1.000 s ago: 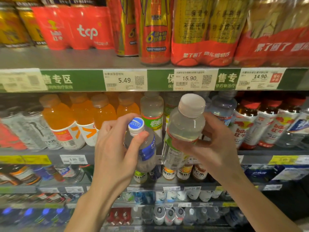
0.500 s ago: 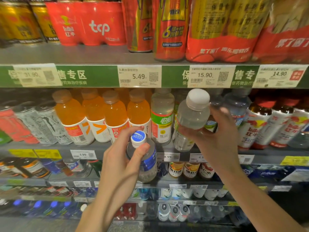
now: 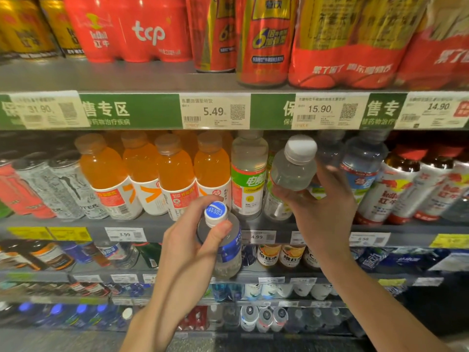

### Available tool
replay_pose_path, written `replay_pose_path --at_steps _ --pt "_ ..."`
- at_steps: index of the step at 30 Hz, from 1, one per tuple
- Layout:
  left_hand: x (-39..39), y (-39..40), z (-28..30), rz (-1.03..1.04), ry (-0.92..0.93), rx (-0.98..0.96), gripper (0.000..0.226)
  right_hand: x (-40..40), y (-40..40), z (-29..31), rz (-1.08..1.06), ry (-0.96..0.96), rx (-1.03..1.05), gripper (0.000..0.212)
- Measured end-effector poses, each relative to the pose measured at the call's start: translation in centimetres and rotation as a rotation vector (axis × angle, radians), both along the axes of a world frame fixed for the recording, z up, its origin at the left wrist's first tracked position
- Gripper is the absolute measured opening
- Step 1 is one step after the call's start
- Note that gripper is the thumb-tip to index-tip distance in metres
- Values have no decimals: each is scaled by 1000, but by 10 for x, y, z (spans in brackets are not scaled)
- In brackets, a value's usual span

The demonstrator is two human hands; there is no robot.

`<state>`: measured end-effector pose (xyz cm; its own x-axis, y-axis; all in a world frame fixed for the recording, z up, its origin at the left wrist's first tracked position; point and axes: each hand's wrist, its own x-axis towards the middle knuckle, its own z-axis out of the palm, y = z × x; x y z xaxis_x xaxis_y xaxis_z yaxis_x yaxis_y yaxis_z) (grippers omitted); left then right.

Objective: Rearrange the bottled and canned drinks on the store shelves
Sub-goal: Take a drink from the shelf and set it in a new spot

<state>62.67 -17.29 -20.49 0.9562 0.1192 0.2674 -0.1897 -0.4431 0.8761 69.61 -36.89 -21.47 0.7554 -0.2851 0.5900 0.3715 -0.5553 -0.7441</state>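
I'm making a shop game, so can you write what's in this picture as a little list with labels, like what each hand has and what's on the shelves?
Place: store drinks shelves
Left hand: grips a blue-capped bottle in front of the shelves
Right hand: holds a white-capped clear bottle at the middle shelf
Middle shelf, left to right: cans, orange drink bottles, green-labelled bottle, red and white bottles
Top shelf: red packs and tall cans
Price tags: 5.49, 15.90
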Motion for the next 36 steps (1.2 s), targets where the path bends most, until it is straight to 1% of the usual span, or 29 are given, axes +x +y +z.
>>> replay_pose_path --at_steps 3,5,8,11,14,18,21,24,26,27,29,31,32,34,36 --pt "3 1 -1 -36 -1 -12 38 4 7 -2 -36 -5 -4 73" --pt "4 1 0 -55 -11 -12 42 9 11 -5 -100 14 -7 77" --pt "6 2 2 -77 -36 -10 40 13 21 -7 -182 27 28 80" --pt "9 2 2 -93 -52 -17 29 15 25 -10 -226 -32 135 73" --pt "11 1 0 -111 -52 -41 23 20 26 -16 -252 -75 107 65" --pt "14 -4 0 -130 -44 -52 34 23 27 -22 -300 -122 19 56" --pt "14 -9 3 -141 -43 -50 34 24 26 -27 -278 -124 29 49" --pt "15 -18 8 -152 -42 -67 31 15 21 -29 -203 -107 53 37" --pt "15 -26 13 -148 -40 -70 24 0 14 -28 -116 -100 33 26" --pt "15 -31 17 -147 -40 -69 20 -9 9 -27 -41 -87 13 21" --pt "15 -41 23 -149 -53 -53 20 -25 -1 -24 225 18 39 20" --pt "14 -52 30 -155 -88 -35 19 -39 -14 -17 519 196 117 32" --pt "13 -58 34 -154 -109 -30 18 -44 -21 -14 611 256 133 41" --pt "9 -71 42 -151 -135 -32 20 -52 -34 -6 672 332 124 57" --pt "4 -84 50 -159 -149 -41 20 -59 -43 4 642 375 126 68"
